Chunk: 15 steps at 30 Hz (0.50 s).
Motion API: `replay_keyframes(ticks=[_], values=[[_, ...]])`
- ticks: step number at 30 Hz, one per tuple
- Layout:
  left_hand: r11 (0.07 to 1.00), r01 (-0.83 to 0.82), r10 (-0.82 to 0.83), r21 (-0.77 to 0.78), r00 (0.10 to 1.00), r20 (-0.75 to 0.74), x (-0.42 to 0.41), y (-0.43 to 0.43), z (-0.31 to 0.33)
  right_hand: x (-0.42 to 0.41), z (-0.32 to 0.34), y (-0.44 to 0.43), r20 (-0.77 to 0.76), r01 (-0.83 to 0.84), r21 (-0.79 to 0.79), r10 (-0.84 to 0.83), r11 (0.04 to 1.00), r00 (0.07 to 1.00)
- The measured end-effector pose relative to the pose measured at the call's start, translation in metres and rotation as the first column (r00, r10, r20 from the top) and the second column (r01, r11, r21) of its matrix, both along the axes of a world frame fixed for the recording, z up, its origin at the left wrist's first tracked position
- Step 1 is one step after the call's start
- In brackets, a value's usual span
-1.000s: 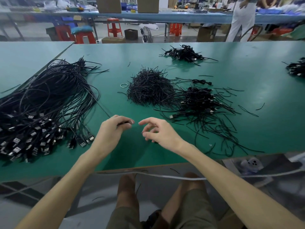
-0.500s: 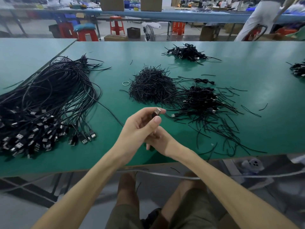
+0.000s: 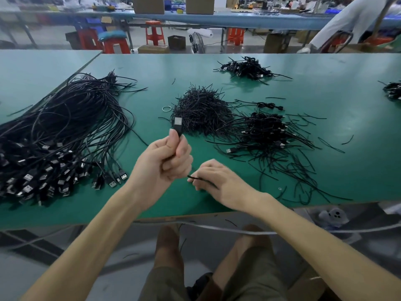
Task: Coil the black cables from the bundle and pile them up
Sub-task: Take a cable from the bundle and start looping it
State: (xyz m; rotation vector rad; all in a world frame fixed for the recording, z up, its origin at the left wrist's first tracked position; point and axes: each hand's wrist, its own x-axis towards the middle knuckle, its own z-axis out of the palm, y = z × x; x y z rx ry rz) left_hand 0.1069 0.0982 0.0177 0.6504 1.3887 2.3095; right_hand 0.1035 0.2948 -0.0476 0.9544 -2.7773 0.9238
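Since half a second ago the left hand (image 3: 165,164) has turned its fist upward, so the USB plug (image 3: 178,124) it pinches between thumb and forefinger now stands upright above the knuckles, and the right hand (image 3: 219,181) has slid out from under it to sit just beside it on the right. The left fingers are curled tight round the black cable (image 3: 200,179) below the plug; the right hand pinches a lower stretch of the same cable, which runs across its back, its fingers bent close over the green table (image 3: 338,153). Both hands work near the table's front edge. To the left lies the big bundle (image 3: 63,131) of uncoiled cables, their plugs fanned toward the person. Beyond the hands sits a heap of short black ties (image 3: 201,111) with a small ring (image 3: 166,108) just beside it, and to its right the pile of coiled cables (image 3: 264,129). Another dark pile (image 3: 247,68) lies farther back.
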Motion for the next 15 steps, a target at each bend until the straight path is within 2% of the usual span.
replay_keyframes(ticks=[2,3,4,6,7,8,9,11,14,15], values=[[0.976,-0.023,-0.005,-0.217,0.992,-0.13,0.003,-0.006,0.001,-0.007,0.009,0.01,-0.164,0.09,0.089,-0.074,0.992,0.984],[0.929,-0.063,-0.017,-0.363,0.977,-0.213,0.004,-0.009,0.0,-0.009,0.014,0.013,-0.241,0.139,0.101,-0.112,0.985,0.964],[0.855,-0.113,-0.05,-0.507,0.954,-0.296,0.005,-0.011,-0.003,-0.011,0.019,0.015,-0.286,0.174,0.095,-0.14,0.98,0.948],[0.611,-0.259,-0.168,-0.748,0.881,-0.442,0.005,-0.012,-0.013,-0.014,0.027,0.013,-0.277,0.189,0.055,-0.167,0.981,0.946],[0.487,-0.359,-0.209,-0.796,0.837,-0.505,0.004,-0.013,-0.02,-0.014,0.03,0.009,-0.249,0.182,0.024,-0.171,0.983,0.953],[0.425,-0.44,-0.196,-0.791,0.809,-0.555,0.003,-0.012,-0.027,-0.014,0.032,0.003,-0.214,0.172,-0.018,-0.172,0.985,0.961],[0.439,-0.483,-0.12,-0.757,0.804,-0.582,0.003,-0.012,-0.034,-0.013,0.033,-0.004,-0.171,0.163,-0.087,-0.176,0.983,0.969],[0.558,-0.512,0.099,-0.653,0.822,-0.56,0.003,-0.007,-0.046,-0.01,0.032,-0.019,-0.02,0.175,-0.288,-0.189,0.942,0.982],[0.676,-0.55,0.277,-0.491,0.806,-0.523,-0.001,0.004,-0.056,-0.005,0.023,-0.037,0.308,0.313,-0.592,-0.151,0.743,0.939],[0.694,-0.558,0.309,-0.454,0.801,-0.512,-0.004,0.007,-0.057,-0.006,0.019,-0.042,0.372,0.346,-0.658,-0.111,0.669,0.921]])
